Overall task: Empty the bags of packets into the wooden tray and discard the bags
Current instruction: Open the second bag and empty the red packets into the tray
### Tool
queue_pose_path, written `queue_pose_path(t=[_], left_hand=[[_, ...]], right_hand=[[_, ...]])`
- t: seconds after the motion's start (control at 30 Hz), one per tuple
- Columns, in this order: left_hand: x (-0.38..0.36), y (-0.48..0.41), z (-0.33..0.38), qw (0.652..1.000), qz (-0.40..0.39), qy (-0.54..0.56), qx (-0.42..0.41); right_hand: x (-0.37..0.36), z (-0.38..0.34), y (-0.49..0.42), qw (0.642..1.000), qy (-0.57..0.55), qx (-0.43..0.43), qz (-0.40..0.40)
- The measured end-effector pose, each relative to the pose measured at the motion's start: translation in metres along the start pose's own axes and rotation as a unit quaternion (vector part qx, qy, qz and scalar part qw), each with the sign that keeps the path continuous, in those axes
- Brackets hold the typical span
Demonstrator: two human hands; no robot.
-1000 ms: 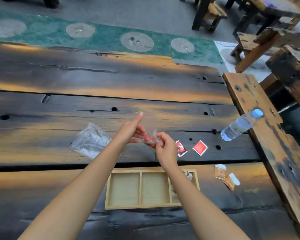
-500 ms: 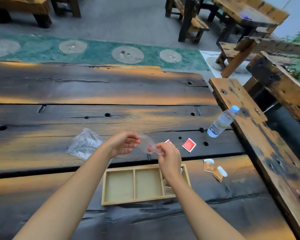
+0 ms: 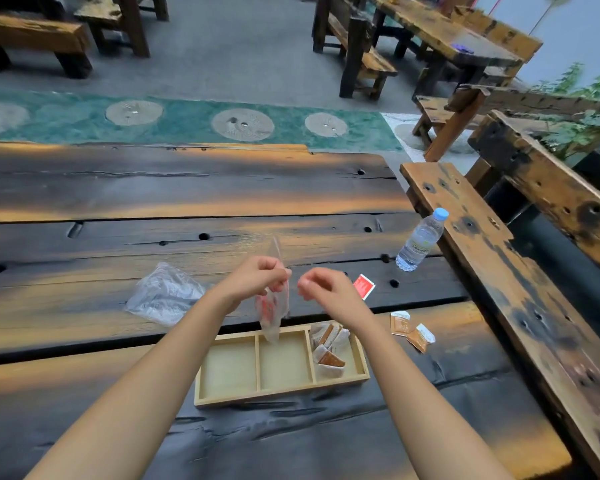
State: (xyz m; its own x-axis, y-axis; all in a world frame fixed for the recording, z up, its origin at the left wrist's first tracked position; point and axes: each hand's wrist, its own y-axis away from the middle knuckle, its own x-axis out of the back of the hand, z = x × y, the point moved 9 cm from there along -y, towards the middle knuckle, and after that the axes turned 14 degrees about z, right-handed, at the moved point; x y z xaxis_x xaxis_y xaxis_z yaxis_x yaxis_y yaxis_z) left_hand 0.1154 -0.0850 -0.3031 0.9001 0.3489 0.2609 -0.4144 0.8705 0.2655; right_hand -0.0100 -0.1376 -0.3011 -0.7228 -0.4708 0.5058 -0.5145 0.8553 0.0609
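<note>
Now mid-emptying: my left hand (image 3: 257, 277) pinches the clear bag (image 3: 272, 306) of red packets over the wooden tray (image 3: 336, 384)'s middle compartment; right hand (image 3: 321, 284) loosely curled, holding nothing. Next, shake them out.

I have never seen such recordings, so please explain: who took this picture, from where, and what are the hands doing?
A person wears one camera on the head, looking down at two bare arms. The left hand pinches a clear bag with red packets inside, hanging over the tray. The right hand is curled beside it and seems to hold nothing. On the table lie an empty bag, a red packet, two brown packets and a bottle. The tray's right compartment holds packets.
</note>
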Motion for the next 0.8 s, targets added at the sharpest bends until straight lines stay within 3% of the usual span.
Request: queue_pose_path(t=[0.1, 0.4, 0.53, 0.67, 0.8], left_hand=[[-0.010, 0.005, 0.009, 0.999, -0.016, 0.010, -0.027], [-0.046, 0.018, 0.004, 0.990, -0.080, 0.115, -0.008], [-0.053, 0.019, 0.001, 0.987, -0.070, 0.142, 0.002], [-0.060, 0.016, 0.005, 0.989, -0.044, 0.143, -0.005], [-0.040, 0.010, 0.006, 0.981, 0.080, 0.174, 0.009]], right_hand=[[0.004, -0.014, 0.002, 0.995, -0.083, -0.051, -0.017], [0.003, -0.007, 0.024, 0.982, -0.145, -0.090, -0.085], [0.009, -0.004, 0.029, 0.976, -0.173, -0.095, -0.093], [0.016, 0.002, 0.025, 0.974, -0.197, -0.111, -0.020], [0.047, 0.031, 0.020, 0.936, -0.250, -0.180, 0.168]])
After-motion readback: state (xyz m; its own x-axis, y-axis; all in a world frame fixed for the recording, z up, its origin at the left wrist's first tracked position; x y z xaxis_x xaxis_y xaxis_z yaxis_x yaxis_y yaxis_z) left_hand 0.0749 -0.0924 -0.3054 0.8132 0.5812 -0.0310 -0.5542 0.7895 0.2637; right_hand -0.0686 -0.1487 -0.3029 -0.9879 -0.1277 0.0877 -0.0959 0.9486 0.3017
